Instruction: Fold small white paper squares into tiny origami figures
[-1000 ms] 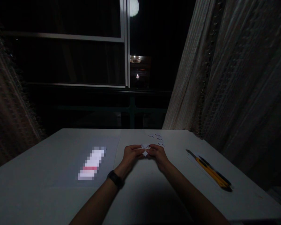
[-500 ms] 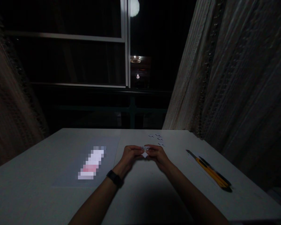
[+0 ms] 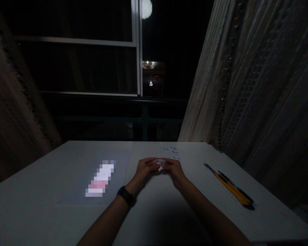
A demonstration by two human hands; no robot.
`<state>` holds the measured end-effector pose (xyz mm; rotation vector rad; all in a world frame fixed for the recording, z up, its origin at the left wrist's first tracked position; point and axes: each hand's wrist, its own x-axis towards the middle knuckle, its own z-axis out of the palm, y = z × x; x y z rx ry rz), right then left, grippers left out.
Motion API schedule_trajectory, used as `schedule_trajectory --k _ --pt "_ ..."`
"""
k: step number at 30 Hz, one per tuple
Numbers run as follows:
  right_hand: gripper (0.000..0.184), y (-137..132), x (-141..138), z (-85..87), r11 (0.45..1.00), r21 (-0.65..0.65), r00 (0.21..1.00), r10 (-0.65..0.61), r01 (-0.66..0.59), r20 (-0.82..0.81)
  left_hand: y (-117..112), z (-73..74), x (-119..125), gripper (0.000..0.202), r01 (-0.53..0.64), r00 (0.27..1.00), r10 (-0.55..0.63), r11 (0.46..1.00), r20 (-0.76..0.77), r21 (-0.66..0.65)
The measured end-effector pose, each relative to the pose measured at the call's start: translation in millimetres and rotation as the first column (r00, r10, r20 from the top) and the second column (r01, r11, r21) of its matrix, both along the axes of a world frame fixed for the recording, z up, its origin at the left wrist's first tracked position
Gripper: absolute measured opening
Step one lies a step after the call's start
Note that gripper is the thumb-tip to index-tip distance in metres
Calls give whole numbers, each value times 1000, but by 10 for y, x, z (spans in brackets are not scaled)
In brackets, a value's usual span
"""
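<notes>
Above the middle of the white table, a small folded piece of white paper (image 3: 161, 168) is pinched between both hands. My left hand (image 3: 146, 167), with a dark watch on its wrist, is closed on the paper's left side. On the other side my right hand (image 3: 172, 168) is closed on it, thumbs nearly meeting over the paper. Fingers cover most of the piece, so its full shape is hidden. Just beyond my right hand lie several small white paper pieces (image 3: 175, 152) with dark marks.
On the right, a yellow utility knife (image 3: 231, 188) with its blade out lies beside a dark pen (image 3: 236, 187). A pale sheet (image 3: 74, 191) with a blurred-out bright patch (image 3: 102, 177) lies on the left. Curtains (image 3: 202, 85) flank a dark window behind the white table (image 3: 154, 218).
My fingers have shifted on the folded paper, with the left thumb further over it and less of its lower tip showing. Knife, pen and sheet stay where they were.
</notes>
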<state>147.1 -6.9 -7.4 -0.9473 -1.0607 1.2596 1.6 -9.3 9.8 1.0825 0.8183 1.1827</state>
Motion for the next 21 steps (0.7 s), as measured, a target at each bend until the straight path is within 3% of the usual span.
schedule_trajectory --k 5,13,21 --pt "33 10 -3 4 998 -38 999 43 -44 -22 -9 16 -1 37 -78 997 79 997 -26 27" --pt "28 -37 11 66 991 -120 994 57 -68 -91 -17 38 -2 32 -99 995 100 993 -14 60" --pt "26 -60 27 109 992 -124 995 8 -20 -103 -46 77 15 35 -64 981 104 971 -162 232"
